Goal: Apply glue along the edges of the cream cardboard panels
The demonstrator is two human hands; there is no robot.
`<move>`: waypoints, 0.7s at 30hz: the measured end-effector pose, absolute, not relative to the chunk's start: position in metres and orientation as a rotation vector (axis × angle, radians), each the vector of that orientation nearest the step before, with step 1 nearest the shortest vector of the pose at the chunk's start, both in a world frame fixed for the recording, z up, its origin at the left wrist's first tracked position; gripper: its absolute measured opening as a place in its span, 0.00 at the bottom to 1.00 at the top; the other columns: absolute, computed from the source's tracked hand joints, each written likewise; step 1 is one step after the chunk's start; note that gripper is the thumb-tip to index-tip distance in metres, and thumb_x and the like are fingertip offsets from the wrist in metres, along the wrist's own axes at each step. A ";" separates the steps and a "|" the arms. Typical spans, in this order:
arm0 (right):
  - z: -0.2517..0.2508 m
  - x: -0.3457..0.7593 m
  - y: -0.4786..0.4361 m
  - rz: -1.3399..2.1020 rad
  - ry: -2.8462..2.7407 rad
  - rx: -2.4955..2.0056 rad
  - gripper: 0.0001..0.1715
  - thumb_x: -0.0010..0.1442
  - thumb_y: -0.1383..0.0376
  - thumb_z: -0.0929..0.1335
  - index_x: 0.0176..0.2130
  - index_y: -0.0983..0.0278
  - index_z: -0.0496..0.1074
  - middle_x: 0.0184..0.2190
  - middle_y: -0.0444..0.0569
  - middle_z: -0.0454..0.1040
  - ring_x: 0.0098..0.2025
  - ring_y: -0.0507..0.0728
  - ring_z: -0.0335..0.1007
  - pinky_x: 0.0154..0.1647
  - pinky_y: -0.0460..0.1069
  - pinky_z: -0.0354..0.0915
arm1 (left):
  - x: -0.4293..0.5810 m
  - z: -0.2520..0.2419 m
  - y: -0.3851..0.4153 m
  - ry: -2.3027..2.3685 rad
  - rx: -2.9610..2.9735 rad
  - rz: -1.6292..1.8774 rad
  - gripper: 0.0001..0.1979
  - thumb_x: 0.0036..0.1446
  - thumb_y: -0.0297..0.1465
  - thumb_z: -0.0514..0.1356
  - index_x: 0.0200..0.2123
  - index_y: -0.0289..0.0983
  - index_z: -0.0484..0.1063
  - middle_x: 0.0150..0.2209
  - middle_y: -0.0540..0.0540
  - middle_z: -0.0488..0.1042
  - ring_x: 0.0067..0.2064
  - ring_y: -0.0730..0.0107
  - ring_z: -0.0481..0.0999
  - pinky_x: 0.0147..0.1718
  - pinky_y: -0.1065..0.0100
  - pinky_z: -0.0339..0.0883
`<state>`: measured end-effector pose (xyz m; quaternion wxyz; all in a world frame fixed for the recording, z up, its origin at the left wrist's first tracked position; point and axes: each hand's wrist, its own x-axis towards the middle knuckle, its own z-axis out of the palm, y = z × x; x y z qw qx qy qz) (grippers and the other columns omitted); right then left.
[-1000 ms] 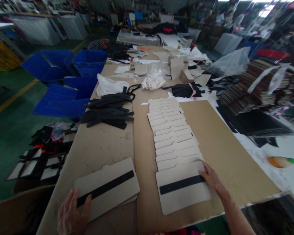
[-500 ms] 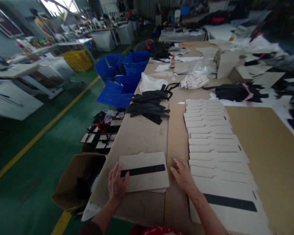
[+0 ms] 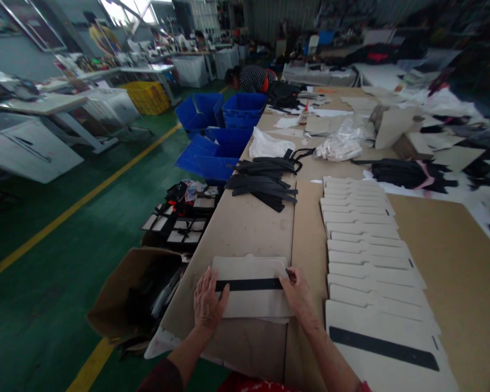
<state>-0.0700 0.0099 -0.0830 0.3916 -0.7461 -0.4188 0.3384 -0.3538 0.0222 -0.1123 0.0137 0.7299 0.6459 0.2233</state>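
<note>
A beige board-like panel (image 3: 253,306) with a notched top edge lies flat on the table before me, a black strip (image 3: 249,285) running across it. Another panel's edge peeks out beneath it. My left hand (image 3: 209,300) rests with fingers stretched out over the panel's left side. At the right side, my right hand (image 3: 299,294) has its thumb on top and its fingers bent around the edge; the fingertips are partly hidden. To the right of that hand, several similar panels (image 3: 363,280) overlap in a long row, and the nearest one bears a black strip (image 3: 384,348).
Loose black straps (image 3: 263,182) lie farther up the table (image 3: 253,228), near a white bag (image 3: 269,144) and a clear plastic bag (image 3: 341,144). Blue bins (image 3: 216,152) and an open cardboard box (image 3: 118,294) stand along the left edge. Another person (image 3: 253,79) bends down beyond the bins.
My right hand has moved left from the bare table onto the panel's right edge. My left hand stays on the left side. The camera view has shifted, and a bending person shows more clearly.
</note>
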 end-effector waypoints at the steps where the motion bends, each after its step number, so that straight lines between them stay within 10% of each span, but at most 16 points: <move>1: -0.081 -0.071 0.009 0.888 -1.054 -1.885 0.20 0.54 0.55 0.65 0.43 0.64 0.71 0.40 0.54 0.76 0.42 0.62 0.72 0.45 0.55 0.68 | -0.354 -0.113 0.022 2.014 2.272 0.692 0.26 0.61 0.38 0.57 0.60 0.36 0.62 0.63 0.35 0.62 0.63 0.48 0.62 0.59 0.48 0.60; 21: -0.030 0.131 -0.176 1.329 -0.455 -1.697 0.28 0.54 0.53 0.71 0.53 0.59 0.71 0.43 0.49 0.80 0.43 0.62 0.77 0.45 0.55 0.71 | -0.351 -0.109 0.034 1.980 2.270 0.637 0.35 0.61 0.51 0.48 0.62 0.31 0.60 0.65 0.32 0.58 0.65 0.45 0.58 0.63 0.45 0.53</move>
